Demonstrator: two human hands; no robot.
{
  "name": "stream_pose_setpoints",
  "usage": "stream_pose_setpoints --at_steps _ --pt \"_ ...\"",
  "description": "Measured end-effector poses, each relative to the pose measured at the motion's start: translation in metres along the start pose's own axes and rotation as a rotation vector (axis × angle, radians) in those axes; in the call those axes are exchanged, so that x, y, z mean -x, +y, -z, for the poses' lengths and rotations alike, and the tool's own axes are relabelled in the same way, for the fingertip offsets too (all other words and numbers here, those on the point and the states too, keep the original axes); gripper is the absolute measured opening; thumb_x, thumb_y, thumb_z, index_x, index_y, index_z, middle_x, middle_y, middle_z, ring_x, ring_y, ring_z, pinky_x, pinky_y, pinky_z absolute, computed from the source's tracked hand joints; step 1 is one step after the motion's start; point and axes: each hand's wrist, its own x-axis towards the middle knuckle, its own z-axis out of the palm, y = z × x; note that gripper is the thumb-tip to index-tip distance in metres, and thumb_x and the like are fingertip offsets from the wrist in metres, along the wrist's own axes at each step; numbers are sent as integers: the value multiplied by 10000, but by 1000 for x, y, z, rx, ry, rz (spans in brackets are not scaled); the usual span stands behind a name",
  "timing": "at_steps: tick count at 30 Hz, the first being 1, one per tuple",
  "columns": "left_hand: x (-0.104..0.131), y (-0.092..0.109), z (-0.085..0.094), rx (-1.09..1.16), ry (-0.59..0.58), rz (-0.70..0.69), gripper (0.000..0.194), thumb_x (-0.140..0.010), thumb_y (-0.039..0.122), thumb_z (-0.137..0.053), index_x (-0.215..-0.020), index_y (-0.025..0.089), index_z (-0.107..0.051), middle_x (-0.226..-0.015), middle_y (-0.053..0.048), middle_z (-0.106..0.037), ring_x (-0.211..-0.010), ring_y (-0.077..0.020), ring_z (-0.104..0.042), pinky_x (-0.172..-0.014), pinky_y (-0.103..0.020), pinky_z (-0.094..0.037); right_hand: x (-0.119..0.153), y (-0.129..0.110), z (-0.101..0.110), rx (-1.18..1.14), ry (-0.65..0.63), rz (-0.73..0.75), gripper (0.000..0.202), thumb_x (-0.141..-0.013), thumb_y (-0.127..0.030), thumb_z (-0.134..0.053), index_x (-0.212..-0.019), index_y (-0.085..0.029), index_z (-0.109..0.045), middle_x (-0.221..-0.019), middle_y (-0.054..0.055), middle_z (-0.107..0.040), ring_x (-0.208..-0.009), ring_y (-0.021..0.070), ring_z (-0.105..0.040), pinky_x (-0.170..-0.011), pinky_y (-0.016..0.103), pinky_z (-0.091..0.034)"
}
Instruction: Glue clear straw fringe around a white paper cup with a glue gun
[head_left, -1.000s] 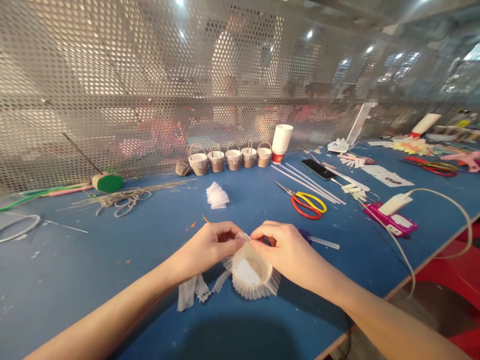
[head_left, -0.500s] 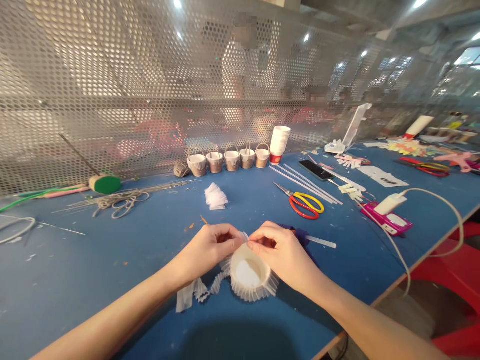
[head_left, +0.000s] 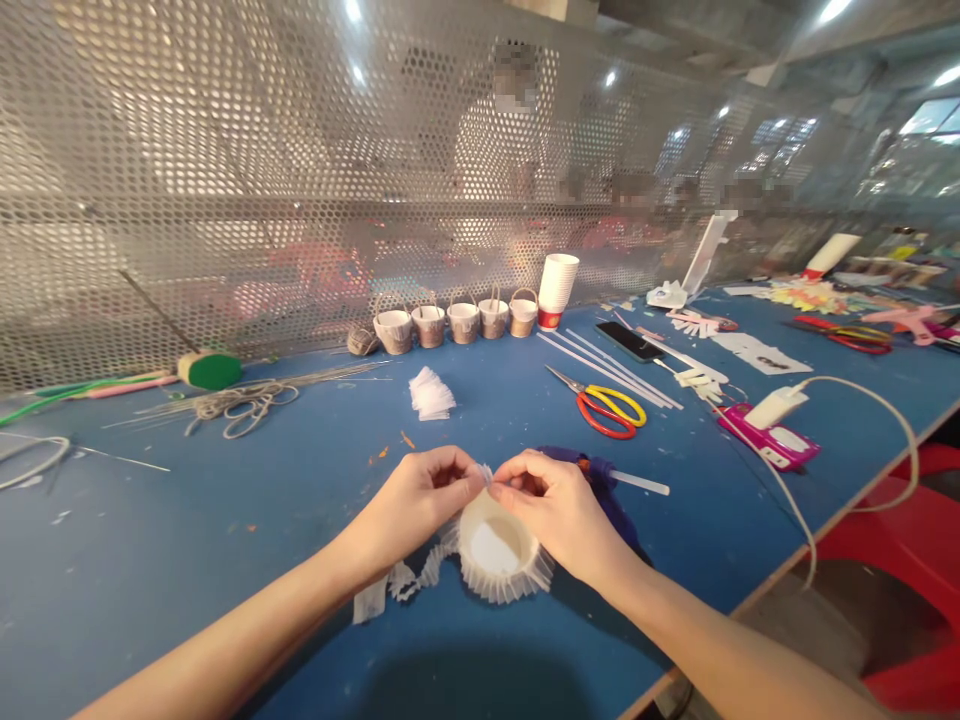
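Note:
A paper cup point(head_left: 496, 540) stands in front of me, its open mouth facing up, with a pleated white ribbon point(head_left: 504, 586) around its rim. At the cup's far side my left hand point(head_left: 435, 490) is closed, thumb and forefinger pinching the pleated ribbon. My right hand point(head_left: 551, 500) pinches the same ribbon from the right, fingertips almost touching the left ones. The ribbon's loose crinkled tail point(head_left: 420, 578) trails left onto the table below my left wrist. Behind my right hand lies a dark blue glue gun point(head_left: 600, 470), partly hidden, with a clear glue stick point(head_left: 639, 482) in it.
Red-and-yellow scissors point(head_left: 611, 408), white strips point(head_left: 611, 368) and a phone point(head_left: 628, 340) lie beyond my right hand. A white ribbon pile point(head_left: 431, 394) sits ahead. Several small baskets point(head_left: 463, 322) and stacked paper cups point(head_left: 557, 288) line the mesh screen point(head_left: 225, 150). A power strip point(head_left: 772, 440) lies right.
Both hands keep their pinch on the ribbon and have shifted very slightly left at the cup's far rim. The person behind the mesh has moved a little.

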Motion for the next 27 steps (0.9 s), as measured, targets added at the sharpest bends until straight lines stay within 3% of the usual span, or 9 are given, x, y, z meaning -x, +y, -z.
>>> stream_pose_setpoints --at_steps 5,9,21,27 --pt "0 -4 -1 48 -31 3 126 -678 272 -588 -742 163 -600 -656 31 -529 -601 -105 -449 -565 -225 -351 -1 3 -2 -9 12 4 80 -756 -224 -601 -708 -177 -644 -656 -25 -558 -618 116 -509 -579 224 -421" --pt "1 -6 -5 54 -38 -4 152 -613 204 -584 -760 175 -561 -659 50 -490 -593 -97 -421 -545 -216 -338 -1 7 -3 -8 13 3 76 -762 -217 -598 -717 -176 -643 -658 -30 -557 -614 110 -502 -581 217 -418" --pt "1 -10 -9 -112 43 -75 135 -744 300 -574 -718 177 -525 -637 46 -486 -594 -104 -414 -528 -217 -335 0 3 -5 14 21 8 90 -765 -230 -608 -705 -170 -639 -627 -27 -549 -593 112 -499 -546 212 -418" --pt "3 -7 -10 -137 64 -76 32 -693 206 -518 -683 190 -493 -557 82 -382 -536 -92 -339 -486 -213 -279 0 4 -6 -7 -1 -10 95 -770 -228 -611 -699 -168 -633 -632 -34 -546 -599 106 -495 -557 211 -403"
